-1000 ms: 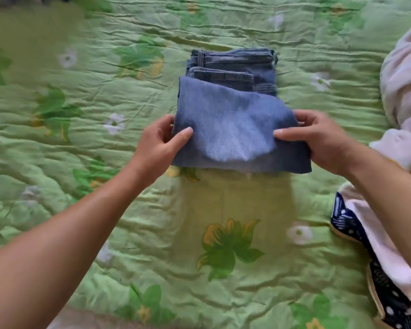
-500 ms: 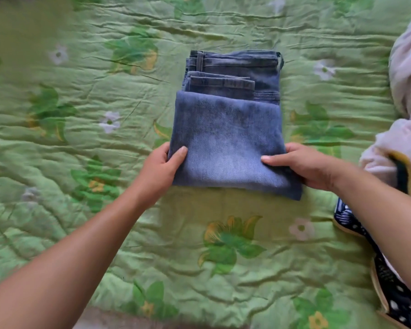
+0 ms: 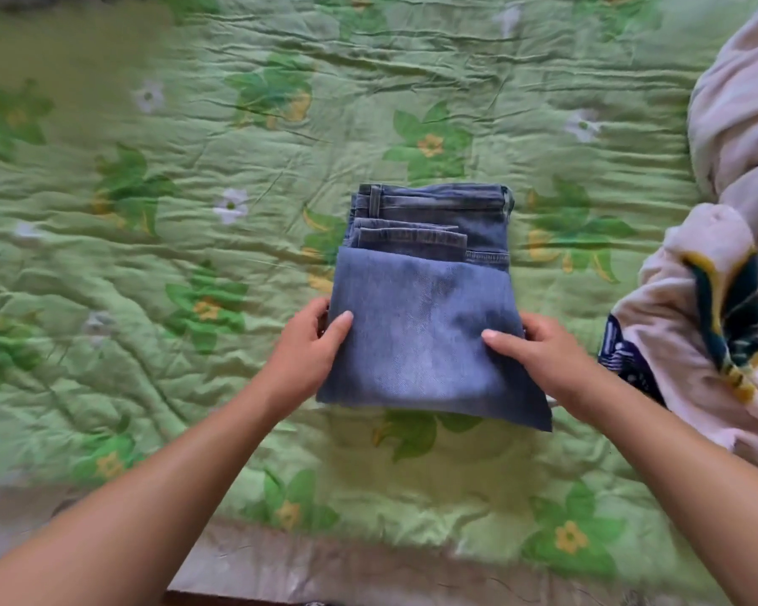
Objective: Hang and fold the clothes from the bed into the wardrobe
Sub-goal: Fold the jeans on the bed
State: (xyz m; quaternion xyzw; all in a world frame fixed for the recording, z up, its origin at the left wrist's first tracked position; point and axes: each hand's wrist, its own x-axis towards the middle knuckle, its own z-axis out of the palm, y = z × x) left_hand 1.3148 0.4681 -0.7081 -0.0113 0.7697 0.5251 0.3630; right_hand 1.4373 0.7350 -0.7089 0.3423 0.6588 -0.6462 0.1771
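We see folded blue jeans (image 3: pixel 421 308) on the green floral bedspread (image 3: pixel 193 387), waistband at the far end. Left hand (image 3: pixel 305 347) grips the left edge and right hand (image 3: pixel 539 356) the right edge, thumbs on top, fingers curled under the denim. A pale pink garment pile (image 3: pixel 718 299) with dark patterned fabric (image 3: pixel 622 356) lies just right.

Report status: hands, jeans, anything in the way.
Left hand and right hand both gripping the folded jeans by the sides. Jeans on the green bedspread. Pile of clothes to the right, apart from them.
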